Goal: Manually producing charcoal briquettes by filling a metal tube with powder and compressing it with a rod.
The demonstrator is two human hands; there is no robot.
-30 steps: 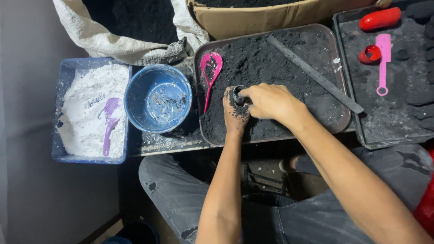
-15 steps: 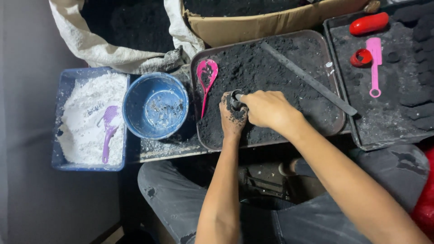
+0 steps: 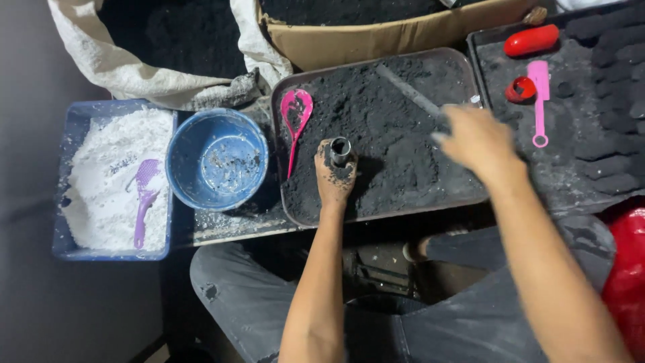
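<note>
My left hand [image 3: 334,176], smeared with black powder, grips a small upright metal tube [image 3: 340,150] over the near left part of a dark tray [image 3: 287,202] filled with black powder. My right hand [image 3: 474,138] is blurred, fingers spread and holding nothing, above the tray's right side. Its fingertips are close to a long grey metal rod [image 3: 411,94] lying slantwise on the powder. A pink spoon [image 3: 294,118] rests at the tray's left end.
Left of the tray stands a blue bowl [image 3: 216,158], then a blue tub of white powder [image 3: 107,176] with a purple spoon [image 3: 142,195]. A second black tray [image 3: 578,168] at right holds a red cap [image 3: 520,89], red piece [image 3: 532,40] and pink scoop [image 3: 539,101]. A sack and cardboard box of black powder stand behind.
My right hand has lifted off the metal tube and swung to the right toward the grey rod. My left hand still holds the tube in the same spot.
</note>
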